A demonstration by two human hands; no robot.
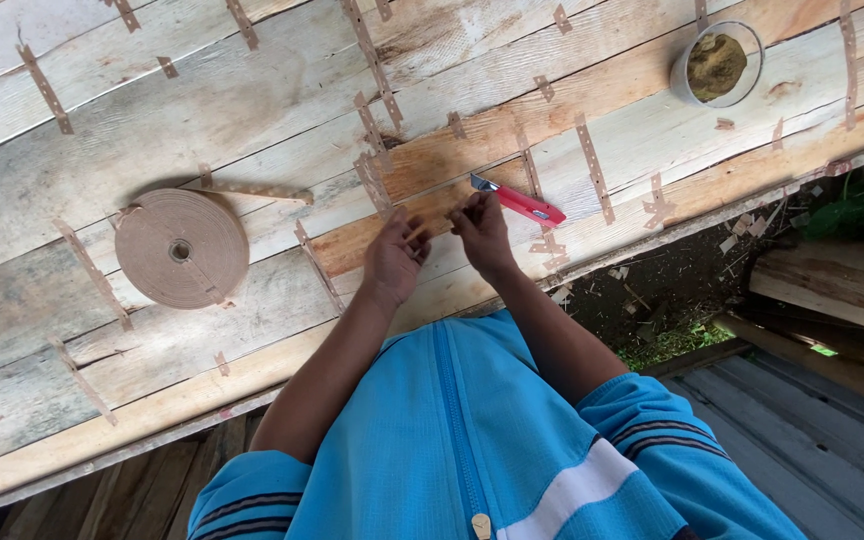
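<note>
I see my left hand (394, 256) and right hand (480, 228) close together over the wooden table (202, 110), near its front edge. Between them is a short strip of tan tape (436, 222); the fingers of both hands are pinched together on its ends. Just beyond my right hand lies a red utility knife (518, 201) with its blade pointing left. Well to the left rests a roll of tan tape (182, 248), lying flat. At the far right stands a clear cup (717, 65) with brownish contents. Many cut strips (592, 165) lie scattered across the boards.
</note>
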